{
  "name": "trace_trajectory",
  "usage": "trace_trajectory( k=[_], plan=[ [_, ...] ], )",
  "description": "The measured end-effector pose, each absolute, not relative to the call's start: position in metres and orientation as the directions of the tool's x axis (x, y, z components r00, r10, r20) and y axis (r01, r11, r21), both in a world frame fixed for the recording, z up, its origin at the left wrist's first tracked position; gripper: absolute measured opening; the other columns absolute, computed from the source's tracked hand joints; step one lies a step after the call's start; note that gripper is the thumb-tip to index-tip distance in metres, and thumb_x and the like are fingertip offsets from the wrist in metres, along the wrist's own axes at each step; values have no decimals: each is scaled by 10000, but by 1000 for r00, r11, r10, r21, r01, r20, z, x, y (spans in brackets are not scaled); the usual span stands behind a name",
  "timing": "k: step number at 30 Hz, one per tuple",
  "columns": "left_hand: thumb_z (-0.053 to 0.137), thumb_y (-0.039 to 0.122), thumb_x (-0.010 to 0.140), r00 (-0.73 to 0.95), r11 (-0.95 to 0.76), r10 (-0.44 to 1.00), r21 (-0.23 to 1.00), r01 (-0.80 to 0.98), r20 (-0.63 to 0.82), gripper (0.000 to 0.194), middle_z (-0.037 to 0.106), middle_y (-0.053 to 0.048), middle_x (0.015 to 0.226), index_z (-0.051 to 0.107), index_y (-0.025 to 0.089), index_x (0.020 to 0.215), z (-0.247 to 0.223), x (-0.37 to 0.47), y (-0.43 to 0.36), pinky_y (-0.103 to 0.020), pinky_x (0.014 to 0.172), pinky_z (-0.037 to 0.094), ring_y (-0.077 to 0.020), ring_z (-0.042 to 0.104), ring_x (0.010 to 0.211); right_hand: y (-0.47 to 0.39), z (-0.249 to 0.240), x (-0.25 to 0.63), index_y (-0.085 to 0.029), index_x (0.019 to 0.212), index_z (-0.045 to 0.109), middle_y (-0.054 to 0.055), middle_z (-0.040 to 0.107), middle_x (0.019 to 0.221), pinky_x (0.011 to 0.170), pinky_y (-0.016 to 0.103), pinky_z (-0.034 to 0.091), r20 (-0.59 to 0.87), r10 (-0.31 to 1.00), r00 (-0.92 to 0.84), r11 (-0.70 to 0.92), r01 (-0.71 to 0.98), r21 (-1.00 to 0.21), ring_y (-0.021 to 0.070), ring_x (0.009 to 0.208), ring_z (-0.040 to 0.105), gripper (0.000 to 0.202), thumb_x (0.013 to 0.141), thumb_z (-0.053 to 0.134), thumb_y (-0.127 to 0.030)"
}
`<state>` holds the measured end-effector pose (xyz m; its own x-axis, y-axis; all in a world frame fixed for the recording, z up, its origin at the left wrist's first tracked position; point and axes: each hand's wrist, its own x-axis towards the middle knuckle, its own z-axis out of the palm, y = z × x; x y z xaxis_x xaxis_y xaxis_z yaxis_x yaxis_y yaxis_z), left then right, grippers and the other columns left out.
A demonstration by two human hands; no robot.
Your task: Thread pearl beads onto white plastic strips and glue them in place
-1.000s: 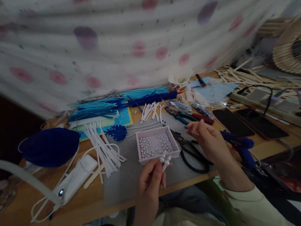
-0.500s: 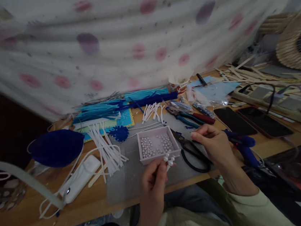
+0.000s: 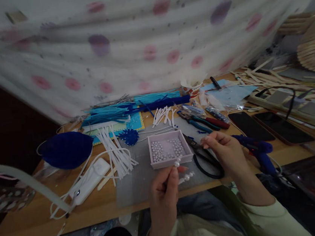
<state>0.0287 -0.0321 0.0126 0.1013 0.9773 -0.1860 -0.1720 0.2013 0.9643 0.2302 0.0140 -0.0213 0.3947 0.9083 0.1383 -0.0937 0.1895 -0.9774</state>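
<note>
My left hand (image 3: 164,189) is closed in a pinch on a short strand of white pearl beads (image 3: 189,175). A few of the beads stand up at the fingertips, and others stick out to the right below them. Just beyond that hand is a pale pink box (image 3: 171,163) holding many small pearl beads (image 3: 158,152). My right hand (image 3: 224,151) is also pinched, thumb against fingers, above the black-handled scissors (image 3: 205,165). Whatever lies between its fingertips is too small to make out.
White stems (image 3: 117,153), a blue tinsel flower (image 3: 129,136) and a dark blue oval pad (image 3: 66,150) lie left. Pliers (image 3: 200,122), two phones (image 3: 251,126) and a blue glue gun (image 3: 259,150) are right. Blue pipe cleaners (image 3: 106,114) lie behind, before a spotted curtain (image 3: 152,69).
The view has shifted slightly left. In my left hand the bead strand has changed from a bunched cluster to two spread parts. My right hand stays pinched near the scissors.
</note>
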Motion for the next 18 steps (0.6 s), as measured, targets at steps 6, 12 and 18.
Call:
trace_trajectory(
  k=[6,12,18],
  plan=[
    [730,735,761,97,176,982,962,-208,-159,584,288,98,477,847,170,849,7,27,-31,-243,441,137,-55,200,438,12,-16,224,-235,620,574,-39,554,570,653,278,485,199,898,392,258,-105,-960,134,583,520,497,747,797,-661],
    [775,707,733,84,184,982,947,-265,-167,531,383,80,511,864,199,858,7,26,-31,-220,440,145,-39,212,446,16,-19,222,-244,463,436,-50,384,458,630,333,501,226,890,395,252,-14,-968,134,479,405,644,849,633,-720],
    [798,666,742,92,182,983,919,-349,-159,441,466,73,513,854,242,851,2,22,-26,-199,411,215,-37,232,419,23,-17,242,-254,837,814,32,767,861,813,375,520,282,820,498,164,267,-950,255,859,669,326,612,941,-452]
  ],
)
